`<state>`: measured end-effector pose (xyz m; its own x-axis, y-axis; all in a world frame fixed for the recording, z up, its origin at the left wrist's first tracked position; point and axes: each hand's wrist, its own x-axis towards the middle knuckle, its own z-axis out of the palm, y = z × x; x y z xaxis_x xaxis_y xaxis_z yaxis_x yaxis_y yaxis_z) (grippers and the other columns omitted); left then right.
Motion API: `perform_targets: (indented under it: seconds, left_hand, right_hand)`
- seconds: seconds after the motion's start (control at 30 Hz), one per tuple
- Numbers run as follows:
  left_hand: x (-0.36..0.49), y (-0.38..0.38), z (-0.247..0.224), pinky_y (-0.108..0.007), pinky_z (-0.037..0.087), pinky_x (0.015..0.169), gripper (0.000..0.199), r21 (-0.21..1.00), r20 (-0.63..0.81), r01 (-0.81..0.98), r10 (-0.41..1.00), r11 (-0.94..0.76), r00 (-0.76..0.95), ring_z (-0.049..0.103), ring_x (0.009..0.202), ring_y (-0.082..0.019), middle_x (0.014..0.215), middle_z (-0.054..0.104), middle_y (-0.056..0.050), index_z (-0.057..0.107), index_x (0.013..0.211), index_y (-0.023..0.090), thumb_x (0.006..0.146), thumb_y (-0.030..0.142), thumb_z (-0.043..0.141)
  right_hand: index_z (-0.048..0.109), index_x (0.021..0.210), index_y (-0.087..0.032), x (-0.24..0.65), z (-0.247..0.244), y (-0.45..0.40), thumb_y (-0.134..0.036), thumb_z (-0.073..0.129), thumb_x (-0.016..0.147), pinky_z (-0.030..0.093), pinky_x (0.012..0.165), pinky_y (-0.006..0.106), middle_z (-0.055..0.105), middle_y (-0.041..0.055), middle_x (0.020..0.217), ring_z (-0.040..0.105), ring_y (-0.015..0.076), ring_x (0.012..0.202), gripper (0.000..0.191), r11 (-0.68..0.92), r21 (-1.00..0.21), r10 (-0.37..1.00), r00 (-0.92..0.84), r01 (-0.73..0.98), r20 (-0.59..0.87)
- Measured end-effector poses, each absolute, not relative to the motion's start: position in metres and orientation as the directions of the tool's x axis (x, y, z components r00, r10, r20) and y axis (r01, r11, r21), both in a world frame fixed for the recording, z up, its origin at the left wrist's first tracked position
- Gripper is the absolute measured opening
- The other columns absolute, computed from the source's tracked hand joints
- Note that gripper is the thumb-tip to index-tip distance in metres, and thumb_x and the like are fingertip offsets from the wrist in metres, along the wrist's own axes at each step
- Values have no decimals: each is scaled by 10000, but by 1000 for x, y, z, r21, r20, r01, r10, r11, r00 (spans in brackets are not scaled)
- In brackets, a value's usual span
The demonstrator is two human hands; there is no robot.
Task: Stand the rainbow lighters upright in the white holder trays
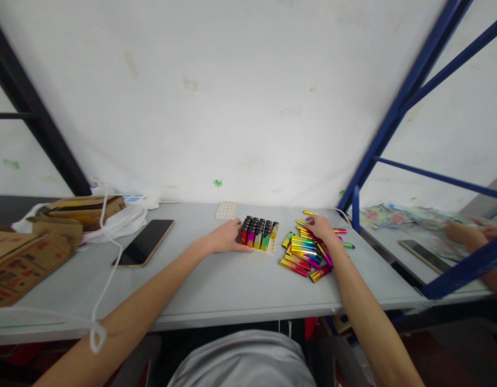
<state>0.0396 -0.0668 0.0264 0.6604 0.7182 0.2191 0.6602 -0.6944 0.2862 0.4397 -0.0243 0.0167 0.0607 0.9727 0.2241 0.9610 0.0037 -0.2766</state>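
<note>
Many loose lighters (303, 246) lie heaped toward right edge of counter (224, 295). Mid-counter tray (271, 246) mostly filled with upright lighters (257, 234); some right-end slots bare. Left hand (225, 237): fingers grip tray's left end, partly hidden. Right hand (321, 226) over loose lighters; fingertips obscured, grasp cannot be told. Second tray (226, 210) near back edge.

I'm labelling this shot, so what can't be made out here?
All in the head view:
Whether the right hand grips anything from the coloured pile: hidden by the hand itself.
Filled part of the front tray: covered by the standing black-topped lighters.
Cardboard box, left part: cut off by the left edge.
</note>
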Motion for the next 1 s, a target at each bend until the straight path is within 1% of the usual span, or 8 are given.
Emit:
perform_targets:
  seconds: [0.13,0.27,0.37,0.43,0.63,0.73,0.8,1.0]
  left_hand:
    - [40,-67,27,-419,494,1053,668,298,195,680,740,-670,644,623,1138,-337,1183,667,-138,708,1073,185,780,784,735]
    - [41,-69,29,-418,494,1057,664,294,188,680,738,-672,648,620,1147,-338,1191,660,-140,708,1082,180,788,775,734]
    - [41,-70,30,-424,497,1051,655,290,187,681,737,-673,649,619,1143,-343,1187,659,-143,711,1077,177,793,767,733]
    - [41,-70,30,-431,506,1035,644,288,198,679,735,-676,648,622,1119,-342,1161,664,-140,712,1053,184,793,773,726]
    - [42,-70,30,-444,511,1036,642,275,209,674,727,-685,654,619,1112,-347,1148,664,-141,708,1054,190,791,775,718]
    - [43,-70,30,-449,502,1057,623,272,198,682,733,-679,651,618,1129,-353,1156,654,-142,701,1041,189,788,757,735]
    - [43,-70,31,-447,506,1051,616,270,183,695,744,-667,643,620,1123,-352,1153,644,-143,696,1016,187,781,754,745]
    - [43,-70,31,-429,520,1011,613,290,189,689,745,-665,640,625,1078,-335,1122,643,-131,692,985,190,776,763,748]
  right_hand:
    - [785,1037,-156,433,21,-28,-151,687,914,519,958,368,803,148,1070,741,275,1018,158,90,-236,962,-23,968,274]
    - [718,1127,-135,423,25,-31,-189,611,979,509,968,349,774,174,1154,723,255,1045,191,193,-270,920,-79,943,384]
    - [636,1247,-141,415,29,-35,-240,534,1033,518,899,345,796,137,1055,732,251,960,257,229,-344,906,-70,911,418]
    - [625,1261,-154,410,32,-39,-284,496,1056,515,855,349,799,112,957,732,259,891,275,240,-366,899,-64,899,434]
    - [701,1038,-201,391,40,-50,-398,600,995,499,772,341,729,61,781,670,245,741,225,338,-323,845,-134,884,518]
    - [593,790,-231,380,41,-53,-446,610,989,483,751,341,671,70,762,622,238,738,292,395,-284,811,-186,874,555]
    - [502,750,-251,372,41,-56,-464,550,1024,479,778,348,666,93,816,622,247,793,350,441,-282,784,-213,852,582]
    - [477,926,-256,350,43,-72,-463,352,1102,457,724,314,666,25,737,650,216,700,299,466,-498,846,-204,732,492]
